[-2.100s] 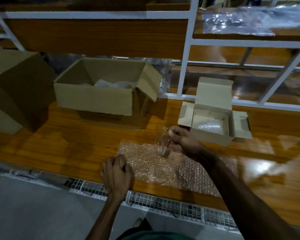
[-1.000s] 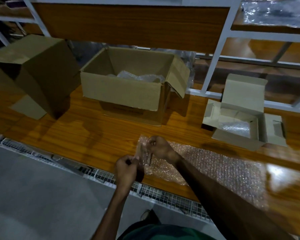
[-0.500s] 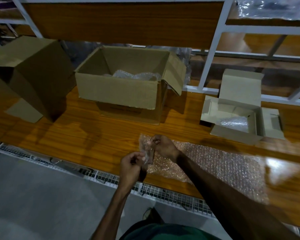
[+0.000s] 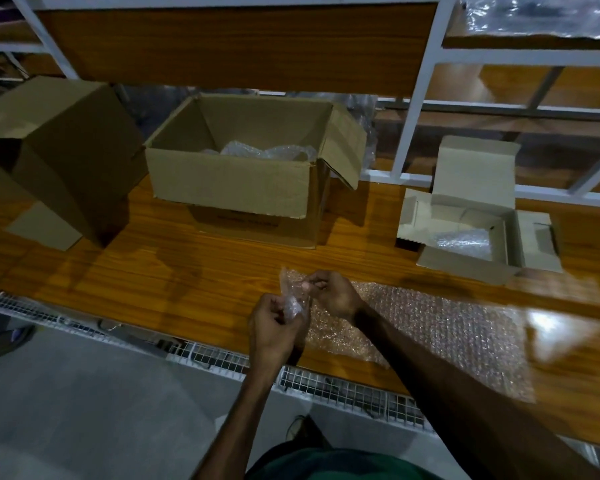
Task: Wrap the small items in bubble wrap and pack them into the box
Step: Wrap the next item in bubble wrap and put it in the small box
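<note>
The small item point(image 4: 293, 301) sat just below the centre of the frame, a clear little thing I could not identify, caught at the left end of the bubble wrap sheet point(image 4: 430, 327), where the sheet's edge was lifted and curled around it. My left hand point(image 4: 274, 327) was directly beneath it, fingers curled and pinching the item together with the wrap, while my right hand point(image 4: 329, 292) was just to the right and slightly higher, its fingertips nipping the raised edge of the sheet. The two hands were nearly touching, with the item between them. The rest of the sheet lay flat on the wooden table point(image 4: 174, 271), running away toward the lower right. I judged this wrap as only begun: one edge folded over, most of the sheet not yet rolled. Further out, the small open box point(image 4: 465, 216) at the right of the frame held what looked like one bubble-wrapped bundle, so some packing seemed done. The large carton point(image 4: 243, 181) above centre also showed crumpled wrap inside. A second brown carton point(image 4: 66, 150) stood at the left.
</note>
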`<state>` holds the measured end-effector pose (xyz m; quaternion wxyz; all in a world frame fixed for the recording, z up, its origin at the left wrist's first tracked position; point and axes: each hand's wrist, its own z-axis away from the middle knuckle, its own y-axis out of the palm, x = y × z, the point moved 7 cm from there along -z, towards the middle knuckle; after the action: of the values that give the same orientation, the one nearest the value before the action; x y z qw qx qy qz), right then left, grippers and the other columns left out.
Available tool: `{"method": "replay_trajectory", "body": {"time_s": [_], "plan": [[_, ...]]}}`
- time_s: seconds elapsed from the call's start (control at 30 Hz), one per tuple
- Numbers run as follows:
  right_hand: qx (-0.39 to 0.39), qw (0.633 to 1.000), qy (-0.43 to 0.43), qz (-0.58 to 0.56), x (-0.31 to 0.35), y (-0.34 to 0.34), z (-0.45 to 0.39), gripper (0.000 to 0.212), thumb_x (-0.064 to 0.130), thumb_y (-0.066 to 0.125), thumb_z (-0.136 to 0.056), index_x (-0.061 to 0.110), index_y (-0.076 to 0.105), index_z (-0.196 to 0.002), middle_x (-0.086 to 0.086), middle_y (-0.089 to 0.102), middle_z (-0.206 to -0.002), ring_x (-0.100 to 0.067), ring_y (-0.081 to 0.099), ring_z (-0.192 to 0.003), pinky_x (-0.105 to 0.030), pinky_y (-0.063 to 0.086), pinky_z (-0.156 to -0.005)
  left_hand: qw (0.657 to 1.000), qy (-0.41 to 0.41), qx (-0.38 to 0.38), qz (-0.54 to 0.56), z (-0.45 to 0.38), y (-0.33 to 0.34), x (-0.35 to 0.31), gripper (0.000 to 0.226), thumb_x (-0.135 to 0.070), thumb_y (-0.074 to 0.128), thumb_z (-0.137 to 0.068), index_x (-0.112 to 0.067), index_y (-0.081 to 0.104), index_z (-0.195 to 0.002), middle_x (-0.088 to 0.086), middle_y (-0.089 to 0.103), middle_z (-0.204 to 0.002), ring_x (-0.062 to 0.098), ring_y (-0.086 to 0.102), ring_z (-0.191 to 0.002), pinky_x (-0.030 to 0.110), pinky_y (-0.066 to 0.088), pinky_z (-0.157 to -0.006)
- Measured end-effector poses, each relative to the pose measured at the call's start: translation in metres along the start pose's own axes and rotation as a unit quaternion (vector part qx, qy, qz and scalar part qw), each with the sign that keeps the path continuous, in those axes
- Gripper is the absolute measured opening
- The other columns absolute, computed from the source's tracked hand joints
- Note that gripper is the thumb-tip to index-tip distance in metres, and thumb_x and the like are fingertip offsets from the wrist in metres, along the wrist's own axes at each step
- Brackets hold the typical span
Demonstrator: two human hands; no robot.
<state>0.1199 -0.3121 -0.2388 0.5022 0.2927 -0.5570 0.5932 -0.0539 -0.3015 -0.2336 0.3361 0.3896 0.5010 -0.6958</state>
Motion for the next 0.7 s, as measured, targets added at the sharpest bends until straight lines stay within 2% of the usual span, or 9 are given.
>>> {"method": "replay_trajectory", "body": {"time_s": [0.07,0.13,0.23,0.3,0.37,0.4,0.5,0.63,0.7], "plan": [[-0.006,1.000,0.001,-0.001,-0.001,-0.005,0.004,0.020,0.030,0.062,-0.103,0.015,0.072,-0.113,0.012,0.068,-0.102,-0.003,0.064,-0.089,-0.031,0.050,-0.078,1.000,0.005,-0.009,-0.021,-0.001,0.005,0.000,0.038,-0.028,0.088,-0.081,-0.028,0.055,-0.099,-0.007,0.066,-0.101,0.009,0.065,-0.089,0.028,0.055,-0.067],[-0.032,0.999,0.027,0.008,-0.007,-0.010,0.009,0.023,0.035,0.064,-0.102,0.021,0.068,-0.119,0.013,0.069,-0.098,-0.007,0.068,-0.082,-0.032,0.053,-0.072,0.998,0.019,-0.022,-0.049,0.002,0.011,-0.003,0.039,-0.030,0.088,-0.081,-0.028,0.054,-0.099,-0.006,0.062,-0.100,0.009,0.061,-0.087,0.024,0.048,-0.063],[-0.152,0.986,0.053,0.039,-0.015,-0.019,0.023,0.030,0.039,0.067,-0.100,0.022,0.064,-0.125,0.004,0.071,-0.109,-0.016,0.070,-0.094,-0.036,0.061,-0.078,0.996,0.044,-0.032,-0.073,0.010,0.022,-0.012,0.036,-0.022,0.085,-0.083,-0.026,0.052,-0.097,-0.008,0.054,-0.101,0.010,0.054,-0.084,0.021,0.040,-0.062],[-0.219,0.974,0.037,0.035,-0.009,-0.020,0.037,0.018,0.039,0.069,-0.097,0.023,0.069,-0.105,0.006,0.071,-0.102,-0.008,0.067,-0.089,-0.027,0.056,-0.071,0.993,0.072,-0.035,-0.091,0.014,0.030,-0.017,0.031,-0.016,0.082,-0.084,-0.024,0.053,-0.092,-0.009,0.050,-0.100,0.011,0.051,-0.085,0.020,0.038,-0.064],[-0.228,0.973,0.036,0.030,0.000,-0.017,0.049,0.014,0.036,0.074,-0.095,0.023,0.071,-0.091,0.011,0.071,-0.090,0.001,0.065,-0.079,-0.012,0.046,-0.062,0.988,0.100,-0.046,-0.108,0.017,0.039,-0.016,0.030,-0.008,0.078,-0.082,-0.024,0.053,-0.089,-0.009,0.050,-0.100,0.014,0.051,-0.087,0.024,0.044,-0.068],[-0.220,0.974,0.044,0.029,0.004,-0.016,0.054,0.013,0.033,0.075,-0.094,0.022,0.072,-0.090,0.013,0.070,-0.086,0.006,0.062,-0.074,-0.006,0.042,-0.058,0.986,0.108,-0.053,-0.115,0.019,0.041,-0.015,0.030,-0.004,0.076,-0.082,-0.023,0.054,-0.089,-0.009,0.050,-0.101,0.015,0.051,-0.089,0.028,0.048,-0.070],[-0.201,0.976,0.079,0.024,0.006,-0.011,0.060,0.016,0.029,0.078,-0.092,0.019,0.069,-0.099,0.014,0.063,-0.080,0.010,0.054,-0.066,-0.002,0.039,-0.053,0.982,0.129,-0.084,-0.112,0.025,0.045,-0.012,0.028,0.004,0.070,-0.083,-0.019,0.059,-0.093,-0.006,0.053,-0.105,0.017,0.052,-0.094,0.028,0.049,-0.075],[-0.215,0.969,0.114,0.035,0.009,-0.009,0.063,0.033,0.045,0.080,-0.087,0.021,0.060,-0.098,0.013,0.060,-0.080,0.004,0.053,-0.065,-0.012,0.035,-0.044,0.980,0.144,-0.095,-0.100,0.029,0.050,-0.008,0.029,0.004,0.072,-0.083,-0.013,0.063,-0.104,-0.005,0.054,-0.109,0.020,0.053,-0.101,0.038,0.053,-0.082],[-0.232,0.962,0.128,0.061,0.009,-0.010,0.065,0.040,0.053,0.080,-0.084,0.021,0.058,-0.095,0.009,0.060,-0.081,-0.002,0.052,-0.067,-0.021,0.030,-0.049,0.977,0.159,-0.098,-0.100,0.032,0.053,-0.008,0.026,0.001,0.072,-0.085,-0.012,0.064,-0.106,-0.006,0.055,-0.108,0.020,0.052,-0.102,0.040,0.053,-0.083]]}}
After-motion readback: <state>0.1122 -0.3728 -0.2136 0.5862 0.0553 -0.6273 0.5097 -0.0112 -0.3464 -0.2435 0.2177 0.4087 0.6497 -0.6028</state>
